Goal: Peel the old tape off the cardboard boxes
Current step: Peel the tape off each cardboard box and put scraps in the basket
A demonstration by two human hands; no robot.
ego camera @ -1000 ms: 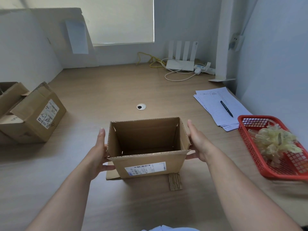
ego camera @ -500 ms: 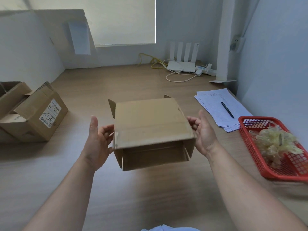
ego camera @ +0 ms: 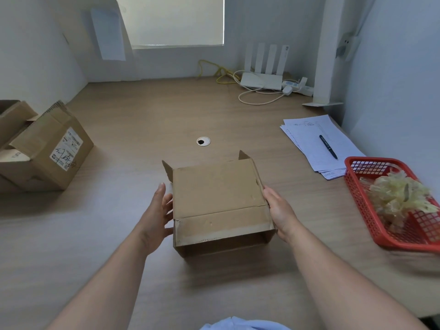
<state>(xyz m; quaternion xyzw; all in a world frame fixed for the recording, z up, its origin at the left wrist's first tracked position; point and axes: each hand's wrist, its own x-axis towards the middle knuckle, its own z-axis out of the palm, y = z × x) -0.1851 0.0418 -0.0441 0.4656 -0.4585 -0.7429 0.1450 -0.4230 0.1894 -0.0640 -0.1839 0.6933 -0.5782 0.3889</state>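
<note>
Desk [ego camera: 142, 129] bears the box [ego camera: 214, 194] at its near middle, plain panel up, between both hands. Left hand [ego camera: 157, 215] is spread, fingers straight, just beside the left wall. Right hand [ego camera: 279, 213] lies flat against the right wall. Pale strip [ego camera: 221, 226], likely tape, runs left-right along the near edge, equally near both.

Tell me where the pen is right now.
In the head view the pen lies on the stack of papers at the right side of the desk, just beyond the red basket.
</note>
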